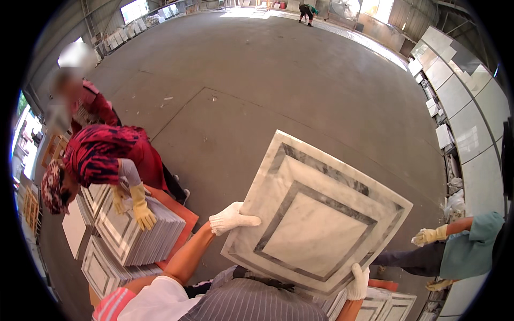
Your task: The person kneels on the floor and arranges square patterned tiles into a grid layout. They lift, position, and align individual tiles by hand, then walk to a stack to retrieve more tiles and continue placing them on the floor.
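I hold a large square marble tile [316,214], white with grey nested square bands, lifted flat in front of me. My left hand [231,218], in a white glove, grips its left edge. At the tile's lower right corner my right hand [357,282], also in a white glove, grips the edge. Below the tile lie more tiles of the same pattern [391,307].
At left a person in red with yellow gloves [140,206] bends over stacks of tiles [134,235] on an orange pallet. Another person in red stands behind. At right a person in teal with gloves [431,235] reaches in. Large slabs [471,128] line the right wall. Concrete floor [257,80] beyond.
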Motion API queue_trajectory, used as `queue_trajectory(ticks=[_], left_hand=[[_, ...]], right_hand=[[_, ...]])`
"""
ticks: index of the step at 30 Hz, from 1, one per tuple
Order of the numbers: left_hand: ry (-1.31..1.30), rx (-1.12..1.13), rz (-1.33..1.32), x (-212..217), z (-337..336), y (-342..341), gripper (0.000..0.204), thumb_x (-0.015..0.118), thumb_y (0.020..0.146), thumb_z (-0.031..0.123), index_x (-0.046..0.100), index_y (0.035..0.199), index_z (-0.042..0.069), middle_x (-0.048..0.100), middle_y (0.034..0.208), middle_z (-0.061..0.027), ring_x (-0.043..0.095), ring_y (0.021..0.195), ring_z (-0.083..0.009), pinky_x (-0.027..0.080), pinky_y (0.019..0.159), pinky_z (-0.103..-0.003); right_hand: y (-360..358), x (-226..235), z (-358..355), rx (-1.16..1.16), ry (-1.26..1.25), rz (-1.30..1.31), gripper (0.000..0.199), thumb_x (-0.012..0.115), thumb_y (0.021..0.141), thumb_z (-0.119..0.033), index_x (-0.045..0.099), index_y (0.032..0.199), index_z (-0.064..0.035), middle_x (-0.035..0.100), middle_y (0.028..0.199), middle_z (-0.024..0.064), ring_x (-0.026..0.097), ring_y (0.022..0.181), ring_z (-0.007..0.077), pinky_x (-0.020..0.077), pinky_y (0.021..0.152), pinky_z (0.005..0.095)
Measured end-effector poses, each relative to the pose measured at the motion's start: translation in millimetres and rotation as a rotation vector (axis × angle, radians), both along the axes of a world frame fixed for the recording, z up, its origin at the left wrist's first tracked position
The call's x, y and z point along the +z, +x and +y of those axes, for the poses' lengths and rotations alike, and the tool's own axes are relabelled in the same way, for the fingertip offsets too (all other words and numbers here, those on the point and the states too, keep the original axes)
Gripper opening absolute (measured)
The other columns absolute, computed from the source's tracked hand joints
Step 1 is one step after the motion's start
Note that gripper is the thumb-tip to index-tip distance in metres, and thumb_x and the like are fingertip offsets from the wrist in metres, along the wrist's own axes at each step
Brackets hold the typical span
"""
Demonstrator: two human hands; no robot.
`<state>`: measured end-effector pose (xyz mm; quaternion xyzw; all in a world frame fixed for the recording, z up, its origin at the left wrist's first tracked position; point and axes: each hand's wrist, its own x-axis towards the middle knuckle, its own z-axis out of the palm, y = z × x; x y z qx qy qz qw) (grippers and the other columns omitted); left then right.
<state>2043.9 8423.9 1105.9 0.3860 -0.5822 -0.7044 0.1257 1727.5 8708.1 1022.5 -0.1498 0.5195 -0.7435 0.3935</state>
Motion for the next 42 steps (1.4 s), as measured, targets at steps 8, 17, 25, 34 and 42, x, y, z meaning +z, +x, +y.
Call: queue_trajectory(ticks=[8, 17, 25, 34, 42], left_hand=[[-0.15, 0.147, 0.039, -31.7, 32.1, -12.6, 0.045, 0.076, 0.08, 0.02, 0.063, 0.117, -0.002, 0.067, 0.107, -0.0064, 0.061, 0.097, -0.0138, 0.049, 0.088, -0.031], [-0.076, 0.314, 0.197, -40.6, 90.9, -2.9, 0.045, 0.078, 0.079, 0.017, 0.062, 0.118, -0.001, 0.068, 0.108, -0.0071, 0.063, 0.095, -0.0138, 0.051, 0.086, -0.032], [-0.101, 0.262, 0.086, -10.4, 94.9, 4.9, 0.046, 0.077, 0.08, 0.02, 0.062, 0.119, 0.0, 0.067, 0.108, -0.0055, 0.062, 0.097, -0.0131, 0.05, 0.087, -0.031], [-0.132, 0.142, 0.019, -19.6, 67.2, 7.0, 0.047, 0.076, 0.08, 0.02, 0.062, 0.121, 0.001, 0.067, 0.11, -0.0056, 0.062, 0.097, -0.0127, 0.05, 0.087, -0.031], [-0.026, 0.321, 0.14, -27.7, 66.1, -5.4, 0.047, 0.079, 0.077, 0.014, 0.062, 0.118, -0.002, 0.068, 0.109, -0.0078, 0.063, 0.097, -0.0153, 0.052, 0.088, -0.034]], right_hand=[[-29.8, -8.2, -7.0, 0.156, -0.116, 0.074, 0.051, 0.065, 0.081, -0.014, 0.049, 0.125, 0.0054, 0.061, 0.114, 0.0112, 0.061, 0.102, 0.0218, 0.0501, 0.089, 0.0362], [-62.8, -32.8, -3.9, 0.22, -0.092, 0.091, 0.049, 0.068, 0.08, -0.014, 0.052, 0.123, 0.0039, 0.064, 0.11, 0.01, 0.065, 0.095, 0.0215, 0.0538, 0.082, 0.0351], [-48.3, -16.9, 0.4, 0.225, -0.105, 0.056, 0.044, 0.067, 0.08, -0.012, 0.055, 0.118, 0.0059, 0.064, 0.106, 0.0096, 0.062, 0.094, 0.0199, 0.0502, 0.082, 0.0337], [-5.6, 29.5, 18.3, 0.061, 0.242, 0.048, 0.053, 0.061, 0.087, -0.012, 0.044, 0.135, 0.001, 0.056, 0.121, 0.0096, 0.054, 0.107, 0.0224, 0.0443, 0.093, 0.0378], [-40.0, 8.2, -15.8, 0.191, -0.023, 0.106, 0.05, 0.065, 0.079, -0.013, 0.051, 0.124, 0.0057, 0.062, 0.112, 0.0105, 0.061, 0.099, 0.022, 0.05, 0.088, 0.0358]])
